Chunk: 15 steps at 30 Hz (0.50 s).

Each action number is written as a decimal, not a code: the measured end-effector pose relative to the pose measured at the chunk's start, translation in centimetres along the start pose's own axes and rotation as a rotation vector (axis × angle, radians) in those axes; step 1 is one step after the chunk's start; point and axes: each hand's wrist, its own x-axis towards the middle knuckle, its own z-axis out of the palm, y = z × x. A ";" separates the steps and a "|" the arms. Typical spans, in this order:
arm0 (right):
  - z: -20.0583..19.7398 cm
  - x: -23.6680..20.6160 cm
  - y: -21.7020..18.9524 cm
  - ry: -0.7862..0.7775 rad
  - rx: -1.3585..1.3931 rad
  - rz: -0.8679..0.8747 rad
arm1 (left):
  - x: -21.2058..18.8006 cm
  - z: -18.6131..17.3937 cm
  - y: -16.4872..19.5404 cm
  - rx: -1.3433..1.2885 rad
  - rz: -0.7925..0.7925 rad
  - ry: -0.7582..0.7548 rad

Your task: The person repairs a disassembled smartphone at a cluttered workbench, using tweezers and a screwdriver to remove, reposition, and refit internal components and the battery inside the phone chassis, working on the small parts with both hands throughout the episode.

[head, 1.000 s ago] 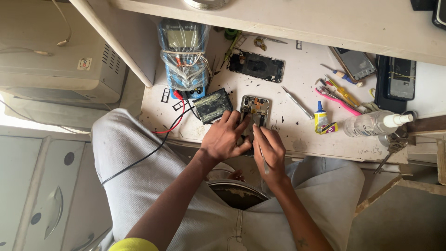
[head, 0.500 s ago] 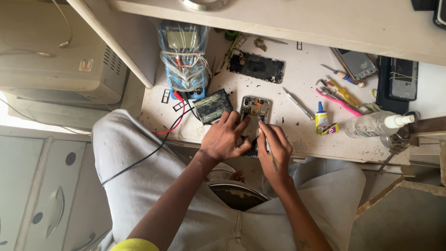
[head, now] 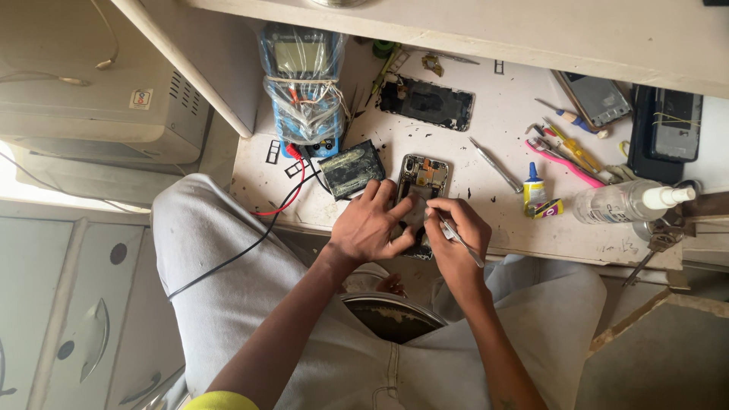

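Observation:
An opened phone body with its insides showing lies near the front edge of a white, stained bench. My left hand grips its lower part, fingers spread over it. My right hand is closed around thin metal tweezers, their tip at the phone's middle. A black battery pack lies just left of the phone, beside my left fingers.
A blue multimeter wrapped in plastic, with red and black leads, stands at the back left. Another opened phone lies behind. On the right are a loose metal tool, a small glue bottle, a clear spray bottle, pink tweezers and more phones.
My right hand has shifted slightly up and left over the phone, bringing the tweezers' tip onto its middle. My left hand keeps its hold.

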 end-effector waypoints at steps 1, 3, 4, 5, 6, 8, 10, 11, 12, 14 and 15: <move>-0.1 -0.2 0.1 0.003 0.000 0.013 | 0.0 0.0 0.1 -0.002 0.005 -0.014; -0.3 -0.3 0.4 0.007 -0.004 0.026 | 0.1 0.0 0.3 -0.003 0.017 -0.041; -0.3 -0.2 0.5 0.007 -0.009 0.027 | 0.2 0.0 0.3 -0.009 0.012 -0.053; -0.3 -0.1 0.5 0.008 -0.014 0.029 | 0.3 -0.1 0.4 -0.016 0.006 -0.064; -0.3 0.0 0.4 0.007 -0.015 0.031 | 0.4 -0.2 0.4 -0.023 0.001 -0.076; -0.2 0.0 0.2 0.005 -0.012 0.034 | 0.4 -0.4 0.3 -0.010 0.009 -0.061; -0.3 -0.3 0.0 0.012 -0.022 0.016 | 0.1 -0.6 0.4 -0.006 0.009 -0.054; -0.5 -0.3 0.0 0.016 -0.026 0.006 | 0.1 -0.5 0.5 -0.006 0.006 -0.054; -0.6 -0.3 0.1 0.017 -0.021 0.000 | 0.0 -0.5 0.5 -0.006 0.002 -0.055; -1.0 -0.3 0.4 0.020 -0.009 -0.010 | 0.2 -0.1 0.8 0.014 -0.002 -0.062; -1.2 -0.2 0.5 0.019 0.001 -0.005 | 0.3 0.1 0.9 0.023 -0.004 -0.066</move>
